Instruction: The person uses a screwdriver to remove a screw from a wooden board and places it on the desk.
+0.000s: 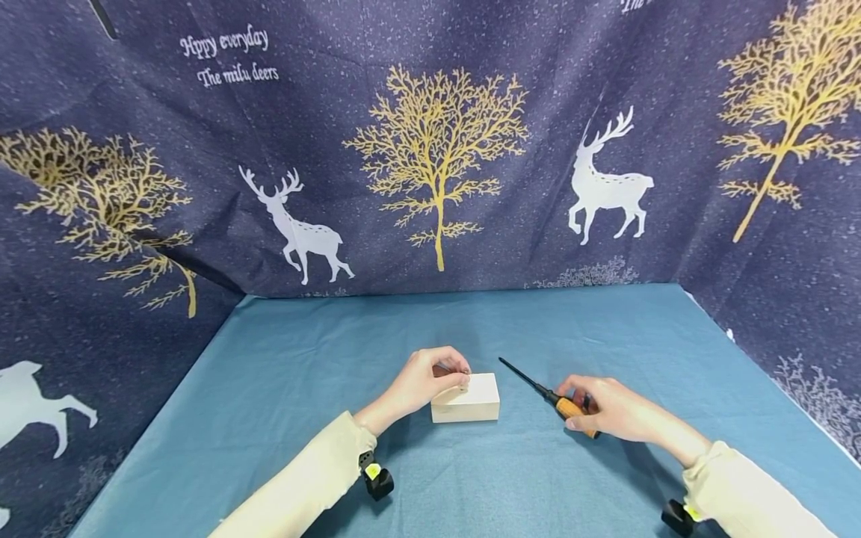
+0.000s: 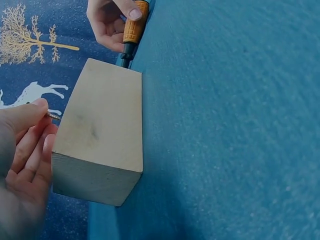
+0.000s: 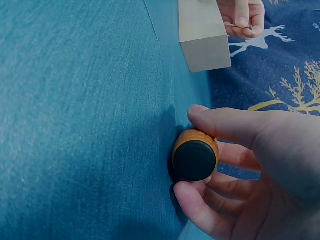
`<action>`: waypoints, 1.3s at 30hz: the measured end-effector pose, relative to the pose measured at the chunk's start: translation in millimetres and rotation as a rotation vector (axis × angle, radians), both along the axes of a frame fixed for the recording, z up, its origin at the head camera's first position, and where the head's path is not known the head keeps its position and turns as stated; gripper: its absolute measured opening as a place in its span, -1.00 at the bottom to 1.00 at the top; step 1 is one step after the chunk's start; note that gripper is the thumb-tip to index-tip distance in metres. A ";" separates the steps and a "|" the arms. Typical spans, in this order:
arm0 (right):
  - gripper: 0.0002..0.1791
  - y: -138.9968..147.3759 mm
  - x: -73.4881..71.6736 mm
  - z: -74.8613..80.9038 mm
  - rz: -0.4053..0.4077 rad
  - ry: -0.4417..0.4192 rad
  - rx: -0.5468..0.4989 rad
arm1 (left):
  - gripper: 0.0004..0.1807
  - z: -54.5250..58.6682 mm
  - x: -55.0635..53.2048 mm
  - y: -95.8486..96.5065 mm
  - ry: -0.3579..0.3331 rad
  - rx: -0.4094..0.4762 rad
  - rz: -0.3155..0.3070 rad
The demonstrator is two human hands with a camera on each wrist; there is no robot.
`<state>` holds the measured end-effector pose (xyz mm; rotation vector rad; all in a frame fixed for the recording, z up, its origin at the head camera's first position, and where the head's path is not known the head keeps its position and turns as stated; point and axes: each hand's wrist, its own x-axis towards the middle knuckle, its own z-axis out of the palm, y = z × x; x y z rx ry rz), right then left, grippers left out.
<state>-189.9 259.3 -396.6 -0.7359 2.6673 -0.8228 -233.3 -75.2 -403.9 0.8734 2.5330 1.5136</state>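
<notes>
A pale wooden block (image 1: 466, 410) lies on the blue cloth. My left hand (image 1: 433, 377) is at the block's top left, thumb and fingertips pinching a small threaded screw (image 2: 54, 116). In the left wrist view the screw stands out from the fingertips beside the block's top face; whether its tip touches the wood I cannot tell. To the right, my right hand (image 1: 615, 407) has its thumb and fingers around the orange and black handle of a screwdriver (image 1: 570, 407). The screwdriver's dark shaft slants away to the upper left, its tip right of the block.
Blue cloth (image 1: 323, 351) covers the table. Behind and at both sides hangs a dark blue curtain (image 1: 377, 45) printed with deer and golden trees. Black camera mounts (image 1: 378, 482) sit on both wrists, below the cream sleeves.
</notes>
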 end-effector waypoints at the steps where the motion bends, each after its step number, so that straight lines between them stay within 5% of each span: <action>1: -0.52 -0.1 0.1 0.0 0.000 0.001 0.000 | -0.92 0.0 0.2 0.0 0.004 0.002 0.003; 20: -0.52 0.5 1.9 -0.1 -0.003 0.000 0.003 | -0.85 5.5 3.3 -35.9 0.117 0.028 0.045; 39: -0.48 4.7 4.5 1.4 0.012 0.009 -0.003 | -0.78 -9.5 5.8 -80.1 0.167 -0.123 0.126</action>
